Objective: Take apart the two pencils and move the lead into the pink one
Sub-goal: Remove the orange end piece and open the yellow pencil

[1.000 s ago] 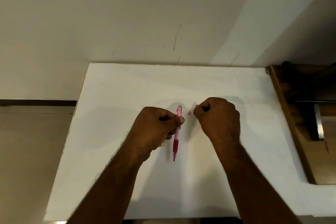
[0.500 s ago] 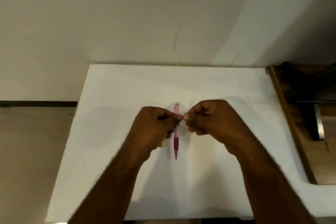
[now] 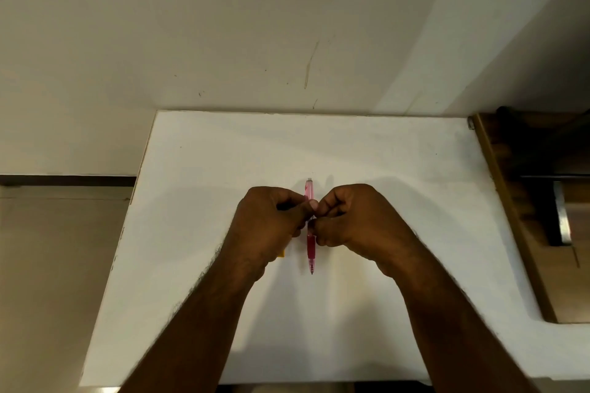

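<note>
The pink pencil [image 3: 310, 252] stands roughly upright over the white table [image 3: 383, 169], its tip pointing toward me and its far end sticking out above my fingers. My left hand [image 3: 271, 223] is closed around its middle from the left. My right hand [image 3: 354, 220] is closed against the same stretch from the right, and its fingertips meet my left thumb. A small yellow piece [image 3: 281, 254] peeks out under my left hand; the rest of it is hidden. I cannot see any lead.
The table's far edge meets a pale wall [image 3: 287, 41]. A dark wooden unit [image 3: 523, 201] with a metal part borders the table on the right. The floor drops away past the table's left edge.
My right hand moved left from its own spot until it met the pink pencil and my left hand. The small pink piece that lay between the hands is no longer visible.
</note>
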### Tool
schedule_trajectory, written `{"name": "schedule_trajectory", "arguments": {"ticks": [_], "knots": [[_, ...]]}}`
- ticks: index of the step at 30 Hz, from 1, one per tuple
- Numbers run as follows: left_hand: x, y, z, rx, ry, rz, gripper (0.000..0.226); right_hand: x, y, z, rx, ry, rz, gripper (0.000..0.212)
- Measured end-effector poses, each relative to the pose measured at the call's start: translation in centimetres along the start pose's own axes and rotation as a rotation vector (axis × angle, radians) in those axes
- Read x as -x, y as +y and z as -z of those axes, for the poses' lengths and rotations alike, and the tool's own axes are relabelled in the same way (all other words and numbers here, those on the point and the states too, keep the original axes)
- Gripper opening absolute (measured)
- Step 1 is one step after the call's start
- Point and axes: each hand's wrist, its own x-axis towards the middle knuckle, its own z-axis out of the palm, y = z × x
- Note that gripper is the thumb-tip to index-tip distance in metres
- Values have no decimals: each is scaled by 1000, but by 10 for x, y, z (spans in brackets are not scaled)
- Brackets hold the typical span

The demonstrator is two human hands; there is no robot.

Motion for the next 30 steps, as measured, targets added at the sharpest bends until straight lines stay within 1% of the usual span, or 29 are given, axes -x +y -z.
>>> {"name": "schedule_trajectory", "arguments": {"ticks": [2, 4, 6, 8, 11, 14, 17, 20, 22, 24, 26, 30], "knots": [[-1, 0, 2, -52, 61, -38, 12, -2, 1, 0, 55, 36, -10, 14], [-3, -1, 9, -147, 157, -77, 12, -3, 3, -1, 137, 82, -15, 15], [-5, -3, 16, -281, 255, -101, 17, -3, 4, -3, 183, 115, -20, 14], [-6, -4, 21, -414, 313, -103, 24, -3, 4, -4, 230, 132, -25, 14], [-6, -6, 21, -537, 312, -68, 33, -5, 5, -7, 307, 143, -32, 13], [-6, -9, 18, -600, 281, -12, 38, -6, 5, -9, 335, 152, -40, 12], [-6, -12, 16, -658, 249, 14, 40, -7, 5, -10, 356, 153, -40, 12], [-8, -13, 16, -684, 228, 28, 36, -8, 7, -7, 355, 171, -31, 12], [-9, -13, 16, -689, 205, 29, 30, -8, 7, -4, 330, 215, -19, 17], [-8, -12, 16, -703, 187, 15, 25, -8, 7, -1, 256, 274, 3, 21], [-7, -9, 16, -706, 194, -23, 23, -9, 5, 0, 138, 305, 33, 20], [-5, -1, 14, -673, 246, -164, 23, -9, -1, -6, -95, 294, 81, 14]]}}
